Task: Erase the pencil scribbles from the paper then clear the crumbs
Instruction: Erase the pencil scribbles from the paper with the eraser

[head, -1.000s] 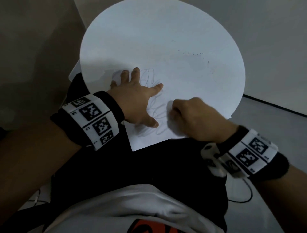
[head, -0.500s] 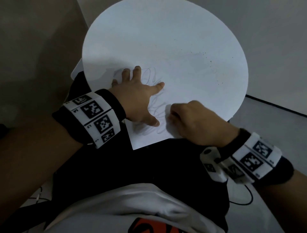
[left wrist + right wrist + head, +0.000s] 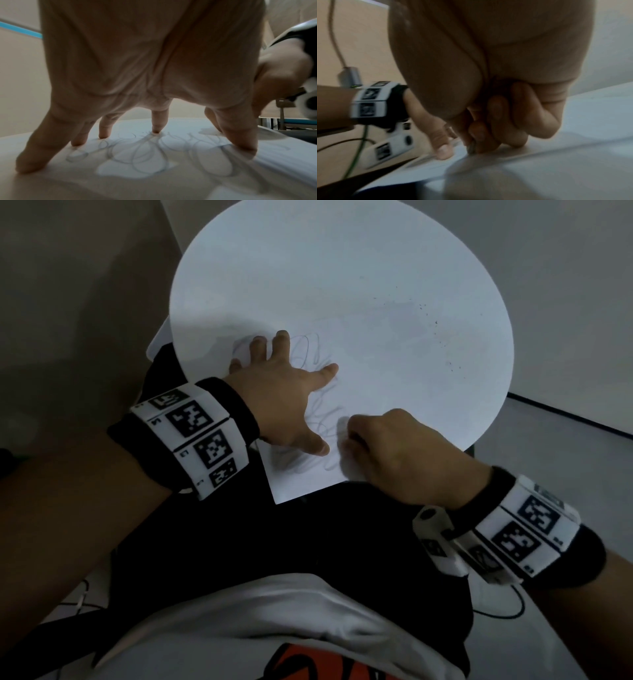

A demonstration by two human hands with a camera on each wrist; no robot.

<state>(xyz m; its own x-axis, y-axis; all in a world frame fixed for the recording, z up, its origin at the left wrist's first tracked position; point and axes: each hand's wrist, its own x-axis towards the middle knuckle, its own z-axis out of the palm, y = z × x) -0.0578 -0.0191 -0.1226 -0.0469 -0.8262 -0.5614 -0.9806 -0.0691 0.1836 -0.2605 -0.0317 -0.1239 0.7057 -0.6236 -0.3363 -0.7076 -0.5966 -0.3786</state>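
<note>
White paper [image 3: 359, 344] lies on the round tabletop [image 3: 239, 268], its near corner hanging over the edge toward the person. Pencil scribbles [image 3: 322, 419] loop across the near part of the sheet, from under the left hand [image 3: 284, 398] to beside the right hand [image 3: 394, 453].

Step in hand: erasing, still early by my read, since most loops are plainly visible in the left wrist view.

- Left grip: wide, fingers [image 3: 156, 124] spread with tips pressing the sheet flat, holding nothing.
- Right grip: fingers [image 3: 494, 121] curled tight, thumb tucked in, tips down on the paper at the scribble's right edge. Something small and dark [image 3: 471, 148] shows at the fingertips, probably an eraser; too blurred to confirm.

Dark specks [image 3: 435, 323], likely crumbs, are scattered on the far right of the sheet, well apart from both hands.

Next move needs short rubbing strokes leftward over the remaining loops, with the left hand pinning the sheet so it doesn't buckle. Crumb clearing comes after.

Readable writing: none. Wristbands [image 3: 198, 429] carry black-and-white square marker codes; the tiny characters beside them are illegible.
</note>
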